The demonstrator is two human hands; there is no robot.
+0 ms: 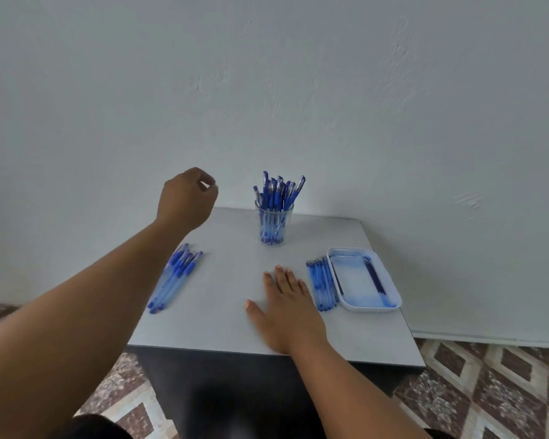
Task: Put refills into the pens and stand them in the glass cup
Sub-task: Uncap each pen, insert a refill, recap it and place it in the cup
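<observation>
My left hand (186,198) hangs curled, empty, above worktop (222,280); right hand (286,307) flat, fingers straight. Glass cup (274,221) at back, full of pens (278,191). Loose pens (175,277) left; refills (322,282) beside white tray (363,280).

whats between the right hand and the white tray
A row of pens lies on the table between the right hand and the white tray, beside the tray's left edge, in the head view.
</observation>
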